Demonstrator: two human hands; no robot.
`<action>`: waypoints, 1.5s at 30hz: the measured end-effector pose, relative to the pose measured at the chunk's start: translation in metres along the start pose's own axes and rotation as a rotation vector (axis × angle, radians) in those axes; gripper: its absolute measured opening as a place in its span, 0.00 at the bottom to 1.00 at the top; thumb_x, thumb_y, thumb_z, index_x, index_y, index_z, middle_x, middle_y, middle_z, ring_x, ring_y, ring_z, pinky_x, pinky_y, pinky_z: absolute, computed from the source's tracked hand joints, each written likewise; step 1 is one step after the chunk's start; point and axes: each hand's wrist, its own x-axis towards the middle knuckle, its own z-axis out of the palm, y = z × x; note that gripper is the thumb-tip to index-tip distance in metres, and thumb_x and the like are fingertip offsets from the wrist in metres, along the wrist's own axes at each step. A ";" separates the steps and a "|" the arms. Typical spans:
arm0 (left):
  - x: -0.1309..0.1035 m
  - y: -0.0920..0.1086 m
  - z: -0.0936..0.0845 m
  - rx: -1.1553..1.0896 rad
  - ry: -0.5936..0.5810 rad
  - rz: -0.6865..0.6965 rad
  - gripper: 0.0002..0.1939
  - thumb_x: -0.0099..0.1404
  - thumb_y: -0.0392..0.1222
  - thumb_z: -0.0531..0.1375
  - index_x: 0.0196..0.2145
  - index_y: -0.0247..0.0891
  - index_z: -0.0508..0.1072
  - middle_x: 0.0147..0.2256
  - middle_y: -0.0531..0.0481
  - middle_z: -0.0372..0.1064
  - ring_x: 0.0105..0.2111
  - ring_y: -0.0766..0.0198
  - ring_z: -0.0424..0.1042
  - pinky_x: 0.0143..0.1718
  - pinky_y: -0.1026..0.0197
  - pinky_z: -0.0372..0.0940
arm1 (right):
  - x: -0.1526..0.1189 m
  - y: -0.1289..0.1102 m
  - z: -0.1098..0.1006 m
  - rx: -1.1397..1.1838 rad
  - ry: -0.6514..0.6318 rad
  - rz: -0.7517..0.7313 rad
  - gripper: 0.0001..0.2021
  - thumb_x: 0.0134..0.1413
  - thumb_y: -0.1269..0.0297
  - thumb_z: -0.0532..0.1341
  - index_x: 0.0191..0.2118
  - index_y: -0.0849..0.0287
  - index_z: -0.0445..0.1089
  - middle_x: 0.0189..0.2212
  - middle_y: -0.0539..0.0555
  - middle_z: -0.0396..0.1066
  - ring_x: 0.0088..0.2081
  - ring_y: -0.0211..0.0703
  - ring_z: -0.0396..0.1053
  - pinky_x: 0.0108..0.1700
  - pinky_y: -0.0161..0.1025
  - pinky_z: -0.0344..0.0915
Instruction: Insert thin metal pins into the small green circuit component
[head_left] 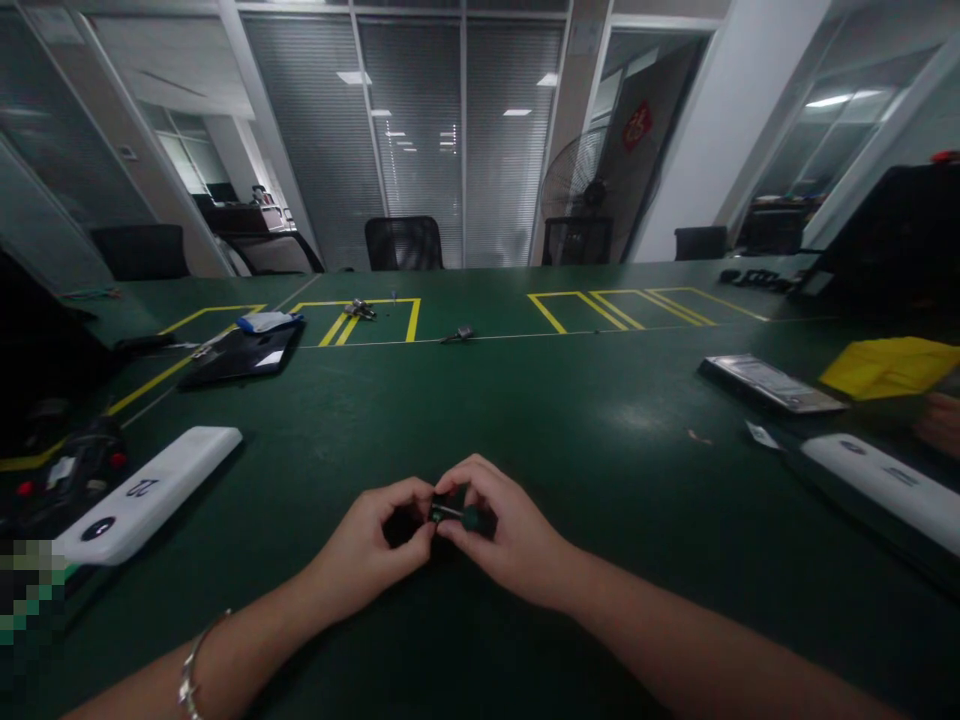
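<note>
My left hand and my right hand meet above the near middle of the green table. Between their fingertips is a small dark part with a metal rod, gripped from both sides. A dark rounded knob sits at the rod's right end, inside the curl of my right hand. Thumbs and forefingers of both hands are closed around the part. Its exact kind is too small and dim to make out. A metal bracelet circles my left wrist.
White power-bank-like devices lie left and right. Behind are a dark folder, small metal parts, a dark piece and a hard drive. Another person's hand is near a yellow sheet.
</note>
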 end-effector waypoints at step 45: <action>0.002 -0.005 -0.006 -0.215 0.144 -0.083 0.14 0.65 0.41 0.57 0.49 0.43 0.71 0.44 0.48 0.70 0.45 0.57 0.70 0.47 0.56 0.64 | 0.004 -0.006 -0.004 -0.277 0.060 0.044 0.15 0.65 0.62 0.52 0.26 0.58 0.64 0.23 0.47 0.61 0.26 0.35 0.61 0.29 0.33 0.54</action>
